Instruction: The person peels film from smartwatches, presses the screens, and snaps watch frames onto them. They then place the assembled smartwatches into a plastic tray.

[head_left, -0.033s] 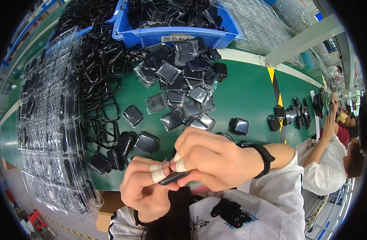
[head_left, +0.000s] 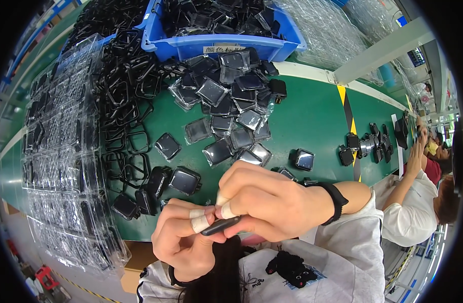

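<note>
As you work at a green bench [head_left: 312, 108], your left hand [head_left: 183, 237] and right hand [head_left: 272, 207] meet at its near edge, fingertips drawn close together on one black piece [head_left: 221, 225]. That piece — slim, rounded at the ends and seen nearly edge-on — sits between the two hands, just in front of your body. Your left fingers pinch its left end; your right thumb and fingers close in on its right end. Pale tape [head_left: 200, 223] wraps fingertips on both hands, and a black band [head_left: 333, 202] circles your right wrist. What your right fingertips touch along its upper side is too small to tell.

Just beyond your left hand lie a few dark units [head_left: 185, 181], one with its glossy face up. Past your right hand, a lone square unit [head_left: 304, 159] rests on the green surface. Farther off, wrapped screens [head_left: 231, 101] heap up against a blue bin [head_left: 264, 52], itself loaded with dark parts [head_left: 211, 20]. To the left, black frames [head_left: 135, 139] tangle beside stacked clear trays [head_left: 64, 166].

At right, a cluster of black modules [head_left: 375, 144] lies by yellow-and-black tape [head_left: 348, 113] that crosses the bench — and beyond it, a co-worker [head_left: 408, 207] in a white top sits with arms extended.
</note>
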### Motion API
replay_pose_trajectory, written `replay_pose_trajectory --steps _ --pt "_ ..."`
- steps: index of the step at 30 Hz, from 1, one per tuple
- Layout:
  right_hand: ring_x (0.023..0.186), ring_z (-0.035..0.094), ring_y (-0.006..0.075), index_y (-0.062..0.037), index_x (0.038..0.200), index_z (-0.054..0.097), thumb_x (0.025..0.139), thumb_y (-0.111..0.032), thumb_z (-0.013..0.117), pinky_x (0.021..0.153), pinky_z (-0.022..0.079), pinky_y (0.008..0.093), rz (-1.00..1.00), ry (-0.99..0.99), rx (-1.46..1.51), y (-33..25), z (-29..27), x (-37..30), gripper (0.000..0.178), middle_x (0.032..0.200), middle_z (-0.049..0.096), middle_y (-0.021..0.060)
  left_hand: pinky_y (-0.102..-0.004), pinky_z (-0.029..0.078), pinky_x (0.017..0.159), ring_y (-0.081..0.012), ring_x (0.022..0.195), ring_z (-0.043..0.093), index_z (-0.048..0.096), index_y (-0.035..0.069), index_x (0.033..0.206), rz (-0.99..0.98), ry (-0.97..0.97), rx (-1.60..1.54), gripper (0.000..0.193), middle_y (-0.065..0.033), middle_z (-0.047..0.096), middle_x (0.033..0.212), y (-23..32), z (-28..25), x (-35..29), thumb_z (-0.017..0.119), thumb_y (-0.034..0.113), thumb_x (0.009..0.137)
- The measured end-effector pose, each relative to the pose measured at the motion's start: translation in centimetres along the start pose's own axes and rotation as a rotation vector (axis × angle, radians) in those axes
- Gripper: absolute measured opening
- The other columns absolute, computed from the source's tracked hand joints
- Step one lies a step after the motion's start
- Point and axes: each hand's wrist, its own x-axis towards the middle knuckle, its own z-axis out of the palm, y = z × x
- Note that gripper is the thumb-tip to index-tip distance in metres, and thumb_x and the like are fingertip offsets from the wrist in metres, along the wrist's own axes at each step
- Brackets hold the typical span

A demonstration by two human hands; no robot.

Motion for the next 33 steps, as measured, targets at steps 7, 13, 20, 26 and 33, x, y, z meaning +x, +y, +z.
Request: replay_pose_trajectory --steps 7,13,20,26,33 --pt "0.074 0.055 0.0312 0.004 0.094 0.054 0.07 0.011 0.064 0.063 0.047 0.038 0.135 -0.048 -0.035 -1.4 -0.4 -1.9 0.027 0.083 0.053 0.0142 -0.0267 0.045 0.058 -0.0179 0.067 0.06 0.063 -0.001 0.086 -0.078 -0.05 -0.144 0.021 -0.0103 0.064 0.081 0.5 0.9 -0.2 0.077 -0.003 0.07" --pt "0.091 0.051 0.0322 0.0027 0.099 0.052 0.077 -0.017 0.072 0.074 0.046 0.0381 0.344 -0.291 -0.058 -2.3 -3.5 -4.4 0.036 0.098 0.05 0.0151 -0.0275 0.048 0.062 -0.0167 0.075 0.055 0.055 -0.002 0.102 -0.358 -0.303 0.019 0.028 -0.012 0.056 0.093 1.1 1.0 -1.2 0.072 0.008 0.083" --pt "0.096 0.053 0.0366 -0.0036 0.111 0.056 0.073 -0.014 0.075 0.08 0.046 0.0419 0.874 0.258 -1.176 -2.9 -10.9 -13.9 0.044 0.102 0.054 0.015 -0.0289 0.043 0.053 -0.0176 0.068 0.057 0.068 0.005 0.102 -0.073 -0.517 0.667 0.02 -0.0101 0.058 0.101 0.9 1.1 0.5 0.071 0.003 0.082" --pt "0.084 0.059 0.0333 -0.0029 0.113 0.059 0.073 -0.013 0.077 0.076 0.049 0.039 0.884 0.197 -0.834 -3.5 -9.7 -12.3 0.045 0.102 0.055 0.0141 -0.0234 0.051 0.062 -0.0149 0.077 0.055 0.047 -0.003 0.129 -0.535 -0.445 0.181 0.048 -0.0163 0.054 0.115 0.6 1.2 -0.1 0.063 0.021 0.091" --pt "0.074 0.06 0.029 -0.0022 0.111 0.061 0.078 -0.016 0.074 0.065 0.048 0.0379 0.26 -0.13 -0.381 -0.9 -5.2 -0.2 0.038 0.09 0.062 0.0115 -0.0362 0.055 0.081 -0.0345 0.109 0.059 0.032 -0.003 0.139 -0.804 -0.391 -0.571 0.057 -0.0253 0.043 0.136 0.5 -1.1 0.7 0.051 0.031 0.097"
